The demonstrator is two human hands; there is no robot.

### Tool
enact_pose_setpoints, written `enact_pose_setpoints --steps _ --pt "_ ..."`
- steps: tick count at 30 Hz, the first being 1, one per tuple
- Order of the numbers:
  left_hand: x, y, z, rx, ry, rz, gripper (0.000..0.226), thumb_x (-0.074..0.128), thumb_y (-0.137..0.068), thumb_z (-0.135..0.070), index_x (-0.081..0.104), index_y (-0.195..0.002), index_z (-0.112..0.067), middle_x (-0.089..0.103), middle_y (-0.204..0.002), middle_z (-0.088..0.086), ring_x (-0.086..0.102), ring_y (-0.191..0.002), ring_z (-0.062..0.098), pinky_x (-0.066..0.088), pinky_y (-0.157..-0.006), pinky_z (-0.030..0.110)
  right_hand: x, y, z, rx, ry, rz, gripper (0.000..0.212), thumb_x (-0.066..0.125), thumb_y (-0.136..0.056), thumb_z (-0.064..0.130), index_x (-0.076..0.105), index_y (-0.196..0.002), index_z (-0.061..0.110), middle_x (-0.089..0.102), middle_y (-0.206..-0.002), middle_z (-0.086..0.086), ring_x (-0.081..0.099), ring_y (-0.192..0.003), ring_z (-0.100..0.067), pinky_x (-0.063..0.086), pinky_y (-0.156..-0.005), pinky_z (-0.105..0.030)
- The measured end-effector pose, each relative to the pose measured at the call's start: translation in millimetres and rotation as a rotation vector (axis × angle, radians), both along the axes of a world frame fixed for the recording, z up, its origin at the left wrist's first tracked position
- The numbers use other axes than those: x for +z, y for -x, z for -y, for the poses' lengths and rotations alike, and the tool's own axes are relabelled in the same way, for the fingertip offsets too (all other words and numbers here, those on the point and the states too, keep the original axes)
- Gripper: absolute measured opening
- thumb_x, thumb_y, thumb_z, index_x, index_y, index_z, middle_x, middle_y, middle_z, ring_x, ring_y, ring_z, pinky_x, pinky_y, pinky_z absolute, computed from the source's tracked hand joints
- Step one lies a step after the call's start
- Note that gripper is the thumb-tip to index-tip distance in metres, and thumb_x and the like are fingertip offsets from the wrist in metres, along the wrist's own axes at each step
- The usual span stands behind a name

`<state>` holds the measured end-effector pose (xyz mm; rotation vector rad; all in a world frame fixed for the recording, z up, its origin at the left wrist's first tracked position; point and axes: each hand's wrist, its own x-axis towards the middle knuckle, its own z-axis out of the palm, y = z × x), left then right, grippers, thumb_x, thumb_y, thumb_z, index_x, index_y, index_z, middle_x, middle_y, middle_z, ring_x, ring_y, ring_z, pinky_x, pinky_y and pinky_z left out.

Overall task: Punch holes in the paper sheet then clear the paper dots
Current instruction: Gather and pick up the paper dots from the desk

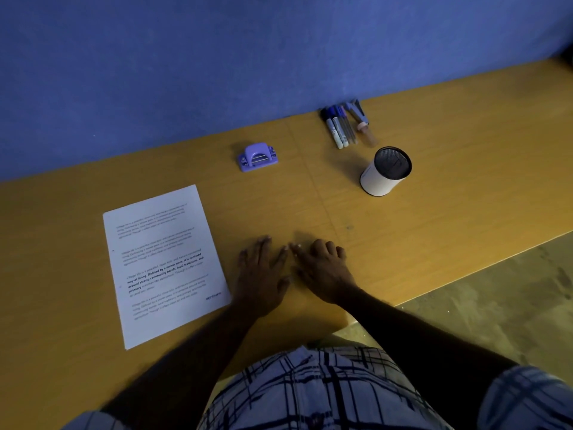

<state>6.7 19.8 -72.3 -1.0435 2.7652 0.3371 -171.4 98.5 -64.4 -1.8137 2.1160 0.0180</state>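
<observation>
- Checked shirt fabric (325, 389) fills the bottom of the view, with both bare forearms reaching forward from it over the desk.
- Both hands lie palm-down on the wooden desk (434, 181), side by side and almost touching at the fingertips.
- The left hand (262, 274) has its fingers spread flat on the wood and holds nothing; its outer edge sits just beside the near right corner of the paper sheet, and whether it touches the sheet is unclear.
- The right hand (322, 274) is also empty, with the index finger stretched out towards the left hand and the other fingers curled a little on the desk.
- The paper sheet (164, 265) lies flat to the left of the hands, turned slightly, with printed paragraphs on it, some in bold. Small dark marks show near its left edge, too faint to call holes.
- A purple hole punch (258, 157) stands further back on the desk, well apart from the sheet and from both hands.
- To the right of it, a white cup with a black mesh lining (386, 170) stands upright.
- Behind the cup, a row of markers and pens (345, 125) lies against the blue wall (217, 57).
- Paper dots are too small to make out anywhere on the desk.
</observation>
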Motion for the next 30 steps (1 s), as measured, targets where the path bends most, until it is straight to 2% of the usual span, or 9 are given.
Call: enact_pose_setpoints --steps 3,6,9,13,15,19,22,26,30 --pt "4.1 1.5 8.4 0.03 -0.074 -0.207 0.057 0.039 -0.092 -0.046 0.041 -0.143 -0.021 0.035 -0.149 0.013 0.033 -0.138 0.031 0.033 -0.108 0.049 7.9 4.6 7.9 -0.326 0.097 0.556 0.041 0.049 -0.099 0.025 0.051 -0.139 0.021 0.055 -0.123 -0.008 0.051 -0.111 -0.023 0.041 -0.096 -0.036" --pt "12.2 12.4 16.3 0.243 -0.449 -0.536 0.04 0.057 -0.093 -0.023 0.054 -0.132 -0.011 0.054 -0.131 0.008 0.052 -0.118 0.019 0.044 -0.097 0.027 22.6 7.9 14.0 -0.775 0.142 1.144 0.031 0.052 -0.091 -0.004 0.072 -0.106 0.013 0.069 -0.109 -0.009 0.062 -0.094 -0.015 0.049 -0.077 -0.017" --pt "23.7 28.7 18.5 0.536 -0.813 -0.675 0.032 0.059 -0.094 -0.017 0.06 -0.126 -0.01 0.066 -0.112 -0.004 0.062 -0.094 -0.004 0.047 -0.075 0.008 30.5 14.3 13.2 -0.942 0.033 1.462 0.031 0.049 -0.09 -0.004 0.074 -0.102 0.01 0.073 -0.1 -0.01 0.064 -0.088 -0.022 0.05 -0.074 -0.027" --pt "27.8 47.7 15.8 0.747 -1.055 -0.881 0.024 0.055 -0.095 -0.004 0.065 -0.116 0.0 0.072 -0.085 -0.005 0.067 -0.069 -0.003 0.05 -0.06 0.012 34.5 23.4 11.2 -0.978 -0.043 1.624 0.034 0.043 -0.094 0.002 0.069 -0.113 0.012 0.072 -0.105 -0.002 0.063 -0.094 -0.018 0.045 -0.08 -0.031" --pt "29.7 54.6 15.6 0.763 -1.106 -0.898 0.021 0.055 -0.095 -0.008 0.068 -0.111 -0.005 0.073 -0.084 -0.003 0.067 -0.07 0.002 0.05 -0.061 0.017 38.7 28.6 11.1 -0.982 -0.047 1.677 0.034 0.043 -0.094 0.003 0.07 -0.11 0.015 0.073 -0.101 0.001 0.064 -0.091 -0.015 0.043 -0.079 -0.031" --pt "37.6 73.9 18.6 0.743 -1.163 -0.921 0.019 0.06 -0.092 -0.025 0.078 -0.086 -0.022 0.076 -0.086 0.004 0.066 -0.075 0.011 0.048 -0.061 0.022 48.7 44.0 10.3 -0.96 -0.011 1.731 0.031 0.042 -0.094 0.006 0.069 -0.107 0.016 0.07 -0.098 0.002 0.062 -0.091 -0.014 0.039 -0.082 -0.033" --pt "52.7 98.9 23.9 0.759 -1.236 -0.952 0.02 0.062 -0.079 -0.036 0.079 -0.084 -0.027 0.076 -0.085 0.003 0.068 -0.079 0.013 0.049 -0.063 0.022 60.1 61.8 13.2 -0.959 0.072 1.753 0.031 0.042 -0.095 0.008 0.07 -0.104 0.017 0.07 -0.094 0.003 0.062 -0.087 -0.013 0.038 -0.082 -0.033" --pt "73.7 142.0 37.3 0.698 -1.239 -0.967 0.019 0.06 -0.088 -0.028 0.078 -0.087 -0.025 0.077 -0.089 0.003 0.073 -0.085 0.016 0.053 -0.065 0.024 81.3 95.7 21.4 -0.953 0.199 1.738 0.029 0.042 -0.095 0.009 0.069 -0.104 0.017 0.069 -0.092 0.003 0.06 -0.085 -0.013 0.037 -0.08 -0.032" --pt "92.8 192.7 58.3 0.636 -1.181 -0.929 0.018 0.058 -0.092 -0.022 0.075 -0.086 -0.02 0.077 -0.084 0.002 0.074 -0.081 0.016 0.054 -0.063 0.026 103.1 135.9 31.8 -0.941 0.334 1.649 0.025 0.043 -0.098 0.013 0.067 -0.103 0.016 0.067 -0.094 0.002 0.058 -0.082 -0.012 0.037 -0.076 -0.031"
